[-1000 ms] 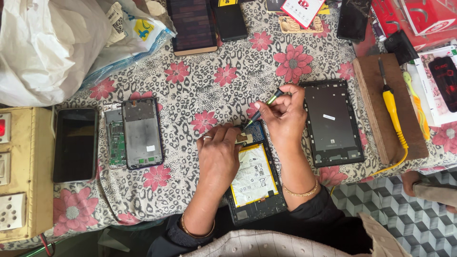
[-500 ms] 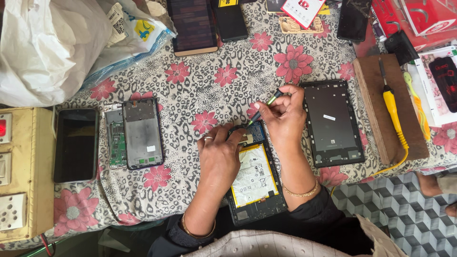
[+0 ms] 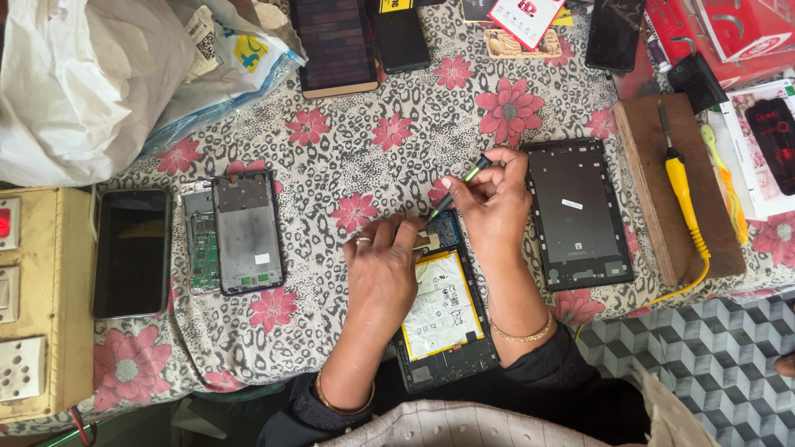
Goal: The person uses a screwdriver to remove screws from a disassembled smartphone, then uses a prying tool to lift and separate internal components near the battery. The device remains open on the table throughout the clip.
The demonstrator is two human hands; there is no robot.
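Opened tablet (image 3: 443, 319) at bench (image 3: 373, 165) front edge, white battery label showing. Left hand (image 3: 383, 269) flat, pressing its top end. Right hand (image 3: 490, 203) pinched on screwdriver (image 3: 457, 189), tip at tablet. White bag (image 3: 79, 83) top left; red-white card (image 3: 526, 18) top edge.

left hand (image 3: 383, 269): flat, palm down | right hand (image 3: 493, 203): fingers pinched, wrist bent
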